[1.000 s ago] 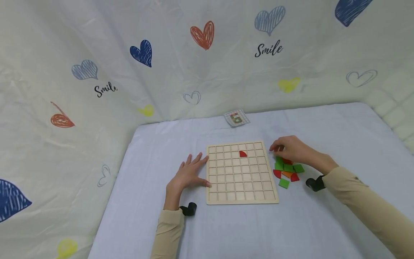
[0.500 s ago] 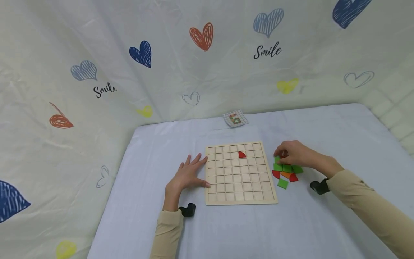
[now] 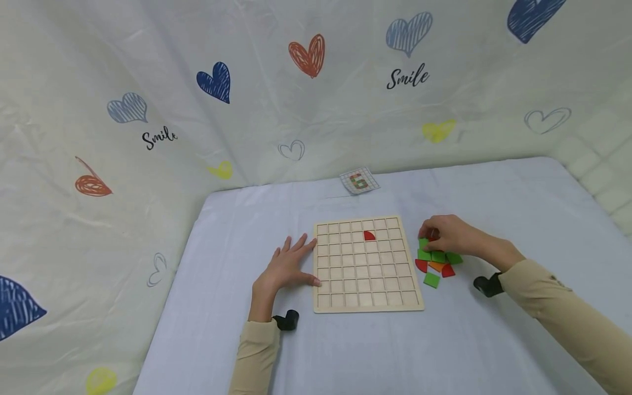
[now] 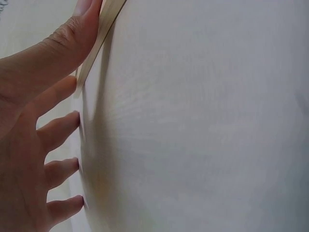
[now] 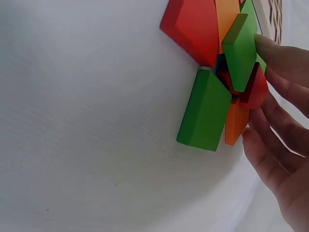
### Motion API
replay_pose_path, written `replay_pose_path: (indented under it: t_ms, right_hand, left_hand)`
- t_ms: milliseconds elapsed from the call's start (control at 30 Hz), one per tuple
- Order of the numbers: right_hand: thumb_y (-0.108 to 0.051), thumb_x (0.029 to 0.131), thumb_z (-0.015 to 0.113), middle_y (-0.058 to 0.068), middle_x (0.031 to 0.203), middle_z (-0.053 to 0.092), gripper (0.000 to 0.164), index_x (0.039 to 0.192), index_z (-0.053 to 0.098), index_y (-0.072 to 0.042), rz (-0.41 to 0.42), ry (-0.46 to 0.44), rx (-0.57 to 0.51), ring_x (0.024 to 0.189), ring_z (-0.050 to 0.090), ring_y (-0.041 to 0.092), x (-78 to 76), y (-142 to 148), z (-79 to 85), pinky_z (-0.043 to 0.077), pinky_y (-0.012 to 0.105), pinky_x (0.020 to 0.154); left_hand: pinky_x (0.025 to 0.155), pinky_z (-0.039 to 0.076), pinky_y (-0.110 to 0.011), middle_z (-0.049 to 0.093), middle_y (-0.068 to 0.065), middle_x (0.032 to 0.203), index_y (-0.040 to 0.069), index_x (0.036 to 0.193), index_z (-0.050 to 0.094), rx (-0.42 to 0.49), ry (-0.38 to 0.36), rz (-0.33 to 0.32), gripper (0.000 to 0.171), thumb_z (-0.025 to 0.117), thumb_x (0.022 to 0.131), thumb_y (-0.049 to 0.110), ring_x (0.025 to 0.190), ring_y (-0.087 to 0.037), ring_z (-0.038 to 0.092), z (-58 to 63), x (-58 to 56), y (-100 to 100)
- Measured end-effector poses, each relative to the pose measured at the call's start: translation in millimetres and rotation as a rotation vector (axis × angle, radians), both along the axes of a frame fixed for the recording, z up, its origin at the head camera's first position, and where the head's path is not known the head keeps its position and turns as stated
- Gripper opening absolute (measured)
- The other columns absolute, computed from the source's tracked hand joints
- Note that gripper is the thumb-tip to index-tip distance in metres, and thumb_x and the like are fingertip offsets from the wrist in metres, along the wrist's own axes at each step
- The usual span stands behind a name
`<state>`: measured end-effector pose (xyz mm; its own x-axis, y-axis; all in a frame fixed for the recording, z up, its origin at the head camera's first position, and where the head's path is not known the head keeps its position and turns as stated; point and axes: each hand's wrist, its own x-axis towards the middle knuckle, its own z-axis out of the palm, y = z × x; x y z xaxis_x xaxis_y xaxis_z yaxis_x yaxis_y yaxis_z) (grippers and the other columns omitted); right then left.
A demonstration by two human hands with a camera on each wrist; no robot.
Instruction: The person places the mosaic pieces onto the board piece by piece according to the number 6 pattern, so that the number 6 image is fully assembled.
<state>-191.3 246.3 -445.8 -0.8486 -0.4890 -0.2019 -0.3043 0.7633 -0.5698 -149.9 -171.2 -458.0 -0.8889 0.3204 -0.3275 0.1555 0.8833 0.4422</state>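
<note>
My left hand (image 3: 288,266) lies spread at the left edge of a wooden grid board (image 3: 370,218), thumb and index fingertip at its rim. In the left wrist view the thumb (image 4: 63,43) presses the board's edge, the other fingertips on the cloth. A red quarter-circle tile (image 3: 369,236) sits in one cell of the board. To its right, my right hand (image 3: 451,234) reaches into a pile of tiles, thumb and index finger pinching a green square tile (image 3: 423,242). Close by lie a red quarter-circle tile (image 3: 447,270), an orange tile (image 3: 436,266) and other green tiles (image 3: 438,257).
A pattern card (image 3: 360,180) with a green and red figure lies at the table's back edge. One green square tile (image 3: 432,280) lies at the near side of the pile. A white cloth (image 3: 365,351) covers the table, and a curtain with printed hearts (image 3: 307,56) hangs behind.
My right hand has moved slightly right and lower onto the pile, its fingers closing at a green square tile, then held still. The left hand stays at the board's edge.
</note>
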Motion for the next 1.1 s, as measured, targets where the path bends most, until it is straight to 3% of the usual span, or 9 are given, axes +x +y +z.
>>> replay_pose_path:
  t_ms: [400,633,967,1100]
  right_hand:
    - [-0.008,0.092,0.071,0.006,0.100,0.073,0.018,0.108,0.074,0.001,-0.051,0.042,-0.011,0.087,0.062,0.019,9.0,20.3,4.7,0.056,0.029,0.071]
    - [-0.001,0.087,0.073,0.006,0.099,0.072,0.018,0.105,0.075,0.002,-0.022,0.079,0.009,0.089,0.063,0.023,12.4,31.9,5.4,0.058,0.034,0.073]
    - [-0.006,0.086,0.079,0.007,0.098,0.069,0.017,0.101,0.074,0.000,-0.069,0.041,0.039,0.090,0.061,0.024,13.1,34.0,-0.5,0.060,0.044,0.079]
    - [-0.009,0.085,0.081,0.003,0.092,0.068,0.021,0.101,0.070,-0.001,-0.094,0.047,0.030,0.084,0.059,0.020,12.5,34.9,-4.1,0.059,0.037,0.075]
  left_hand:
    - [0.128,0.007,-0.063,0.015,0.002,0.173,0.030,0.163,0.030,-0.015,-0.001,-0.007,0.108,0.090,0.074,0.048,0.160,-0.039,0.000,0.9,1.5,0.7]
    - [0.127,0.008,-0.064,0.017,-0.001,0.173,0.027,0.163,0.032,-0.003,0.004,-0.001,0.108,0.090,0.074,0.047,0.160,-0.040,0.001,3.2,2.0,2.1]
    - [0.127,0.008,-0.065,0.018,-0.002,0.173,0.026,0.163,0.033,0.011,0.003,0.007,0.108,0.091,0.073,0.046,0.160,-0.041,0.002,2.1,2.7,-0.3]
    - [0.127,0.007,-0.064,0.017,0.000,0.173,0.028,0.163,0.032,0.005,0.006,0.003,0.109,0.091,0.073,0.047,0.160,-0.040,0.001,0.3,1.3,0.7]
